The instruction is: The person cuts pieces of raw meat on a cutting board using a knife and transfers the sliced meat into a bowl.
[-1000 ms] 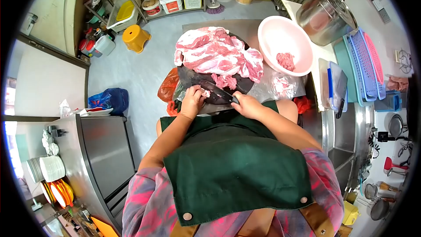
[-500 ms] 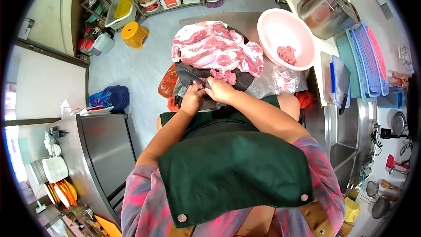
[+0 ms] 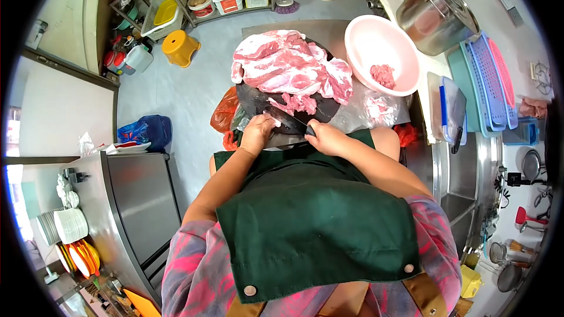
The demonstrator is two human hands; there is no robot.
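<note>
A large slab of raw meat [image 3: 288, 64] covers the far part of a round dark cutting board [image 3: 258, 101]. Smaller meat pieces [image 3: 296, 104] lie on the board in front of it. My right hand [image 3: 326, 138] grips the black handle of a knife [image 3: 309, 130], its blade pointing left over the board. At the board's near left edge, my left hand [image 3: 258, 133] has its fingers closed on a small pale piece of meat [image 3: 272, 120], close to the blade.
A pink basin [image 3: 376, 35] with some cut meat stands at the board's right. Beside it, pale scraps [image 3: 379, 107] lie on clear plastic. Red plastic bags [image 3: 225, 111] are left of the board. A yellow stool [image 3: 181, 48] stands on the floor.
My right hand has moved right and slightly toward me, away from my left hand, and the knife now shows. My left hand has barely moved.
</note>
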